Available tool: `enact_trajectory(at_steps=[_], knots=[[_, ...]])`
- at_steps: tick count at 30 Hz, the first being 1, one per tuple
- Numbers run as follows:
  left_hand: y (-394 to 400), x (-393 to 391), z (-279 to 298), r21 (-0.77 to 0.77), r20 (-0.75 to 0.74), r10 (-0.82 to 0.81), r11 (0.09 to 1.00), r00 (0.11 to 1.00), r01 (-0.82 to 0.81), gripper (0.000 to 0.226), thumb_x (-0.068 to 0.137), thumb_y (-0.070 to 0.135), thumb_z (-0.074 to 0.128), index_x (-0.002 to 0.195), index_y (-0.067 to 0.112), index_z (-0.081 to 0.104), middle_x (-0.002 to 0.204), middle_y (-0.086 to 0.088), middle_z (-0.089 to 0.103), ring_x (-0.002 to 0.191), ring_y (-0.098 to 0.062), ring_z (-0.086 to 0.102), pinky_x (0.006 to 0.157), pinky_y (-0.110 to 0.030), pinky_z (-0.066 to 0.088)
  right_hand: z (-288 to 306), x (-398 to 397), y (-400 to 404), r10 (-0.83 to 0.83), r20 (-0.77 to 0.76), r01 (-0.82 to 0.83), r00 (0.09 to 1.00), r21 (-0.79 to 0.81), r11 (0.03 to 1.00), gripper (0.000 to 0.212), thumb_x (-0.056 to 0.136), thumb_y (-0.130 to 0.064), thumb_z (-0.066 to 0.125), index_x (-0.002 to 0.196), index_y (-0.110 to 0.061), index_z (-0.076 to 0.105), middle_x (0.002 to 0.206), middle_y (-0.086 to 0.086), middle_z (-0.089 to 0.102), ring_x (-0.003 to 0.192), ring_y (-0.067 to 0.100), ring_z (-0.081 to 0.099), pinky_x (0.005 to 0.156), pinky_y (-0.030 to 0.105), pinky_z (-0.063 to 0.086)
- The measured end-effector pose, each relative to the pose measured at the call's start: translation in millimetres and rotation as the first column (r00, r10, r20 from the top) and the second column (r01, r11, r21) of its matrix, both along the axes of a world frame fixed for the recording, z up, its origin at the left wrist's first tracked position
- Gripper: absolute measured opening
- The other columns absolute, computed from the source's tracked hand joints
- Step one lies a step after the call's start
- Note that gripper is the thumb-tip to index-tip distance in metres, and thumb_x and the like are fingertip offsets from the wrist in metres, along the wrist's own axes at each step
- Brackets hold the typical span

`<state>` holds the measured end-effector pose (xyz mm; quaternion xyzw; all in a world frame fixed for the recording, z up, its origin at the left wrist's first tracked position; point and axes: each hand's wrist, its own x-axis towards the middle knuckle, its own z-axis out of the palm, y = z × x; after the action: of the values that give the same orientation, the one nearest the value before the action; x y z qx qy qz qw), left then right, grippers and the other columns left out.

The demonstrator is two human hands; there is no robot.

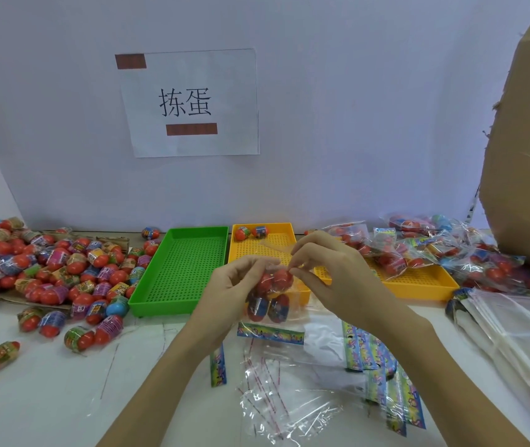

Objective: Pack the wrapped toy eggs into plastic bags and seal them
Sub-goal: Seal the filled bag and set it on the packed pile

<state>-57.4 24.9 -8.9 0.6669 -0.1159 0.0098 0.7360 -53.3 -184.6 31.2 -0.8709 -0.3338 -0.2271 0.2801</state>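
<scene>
Above the table's (47,398) middle, both hands hold a clear plastic bag (268,301) containing four wrapped toy eggs (281,279). Left hand (234,288): fingers curled round the bag's upper part, gripping it. Right hand (325,269): thumb and fingertips pinching the bag's top flap at its mouth. The bag hangs clear of the surface, in front of the near end of a yellow perforated tray (418,285).

Green perforated tray (180,269) sits just beside the yellow one, on its left. Loose eggs (47,269) are heaped along the left edge. Filled bags (434,250) lie piled toward the far right corner. Empty bags (283,404) and printed paper strips (383,375) lie at the near edge; a stack of flat bags (515,330) rests at the right edge. Cardboard box (528,156) stands at far right. Paper sign (189,101) is fixed to the wall.
</scene>
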Motion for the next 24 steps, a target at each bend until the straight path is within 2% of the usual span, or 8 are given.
enact_trajectory(at_steps=[3,5,7,11,13,17,20,24], knots=[[-2,-1,0,0.015,0.012,0.067,0.998,0.998,-0.067,0.026,0.101,0.034,0.062,0.107,0.019,0.082,0.111,-0.008,0.08,0.111,-0.027,0.074,0.091,-0.038,0.06,1,-2,-2,-0.013,-0.026,0.012,1.0,-0.016,1.0,0.009,0.099,-0.022,0.067,0.108,-0.022,0.065,0.099,-0.021,0.055,0.082,0.0,0.057,0.073,0.008,0.042],[-1,-1,1,-0.01,0.018,0.099,0.995,0.995,-0.099,0.021,0.096,0.029,0.071,0.105,0.014,0.082,0.107,-0.011,0.08,0.108,-0.029,0.075,0.09,-0.037,0.06,0,-2,-2,-0.036,-0.058,0.033,0.998,-0.052,0.998,0.018,0.101,-0.033,0.062,0.118,-0.026,0.066,0.101,-0.02,0.056,0.084,0.003,0.057,0.075,0.01,0.042],[0,-2,2,-0.08,-0.009,0.106,0.991,0.994,-0.106,0.026,0.086,0.027,0.079,0.104,0.008,0.082,0.106,-0.015,0.08,0.106,-0.03,0.076,0.09,-0.038,0.061,-2,-1,0,-0.066,-0.099,0.056,0.993,-0.102,0.993,0.024,0.101,-0.043,0.059,0.117,-0.027,0.068,0.105,-0.015,0.055,0.085,0.004,0.056,0.077,0.014,0.043],[-1,-2,6,-0.217,-0.149,0.085,0.969,0.985,-0.116,0.038,0.064,0.03,0.09,0.092,0.007,0.081,0.099,-0.016,0.079,0.091,-0.023,0.078,0.071,-0.028,0.062,-5,-1,2,-0.052,-0.134,0.041,0.99,-0.087,0.995,0.01,0.099,-0.035,0.066,0.102,-0.025,0.066,0.103,-0.013,0.053,0.083,0.002,0.053,0.073,0.012,0.038],[-1,-2,6,-0.234,-0.187,0.086,0.964,0.979,-0.129,0.035,0.062,0.031,0.091,0.087,0.01,0.081,0.095,-0.012,0.078,0.084,-0.018,0.075,0.066,-0.027,0.061,-3,-2,2,-0.015,-0.124,0.011,0.992,-0.028,1.0,0.005,0.099,-0.027,0.068,0.1,-0.023,0.067,0.102,-0.015,0.058,0.084,0.002,0.057,0.072,0.011,0.039],[-2,-1,4,-0.201,-0.109,0.123,0.969,0.986,-0.143,0.03,0.069,0.034,0.09,0.087,0.013,0.08,0.093,-0.011,0.076,0.087,-0.022,0.073,0.074,-0.032,0.061,-1,-5,4,0.099,-0.193,-0.079,0.976,0.105,0.991,0.01,0.096,-0.03,0.072,0.103,-0.027,0.065,0.097,-0.025,0.066,0.076,0.007,0.068,0.062,0.016,0.047],[-5,-3,4,-0.105,-0.002,0.212,0.972,0.977,-0.211,0.025,0.075,0.04,0.087,0.086,0.019,0.078,0.09,-0.006,0.077,0.084,-0.018,0.074,0.071,-0.028,0.059,-4,-6,6,0.069,-0.23,-0.067,0.971,0.019,0.998,0.029,0.089,-0.046,0.075,0.105,-0.034,0.054,0.1,-0.036,0.059,0.066,0.01,0.066,0.06,0.02,0.049],[-6,-3,0,0.04,0.153,0.281,0.956,0.947,-0.29,0.015,0.089,0.038,0.08,0.086,0.024,0.074,0.085,0.0,0.075,0.084,-0.018,0.075,0.072,-0.025,0.059,-7,-5,8,0.059,-0.313,-0.055,0.948,0.021,0.998,0.029,0.093,-0.038,0.073,0.104,-0.033,0.047,0.104,-0.027,0.062,0.055,0.012,0.066,0.061,0.031,0.057]])
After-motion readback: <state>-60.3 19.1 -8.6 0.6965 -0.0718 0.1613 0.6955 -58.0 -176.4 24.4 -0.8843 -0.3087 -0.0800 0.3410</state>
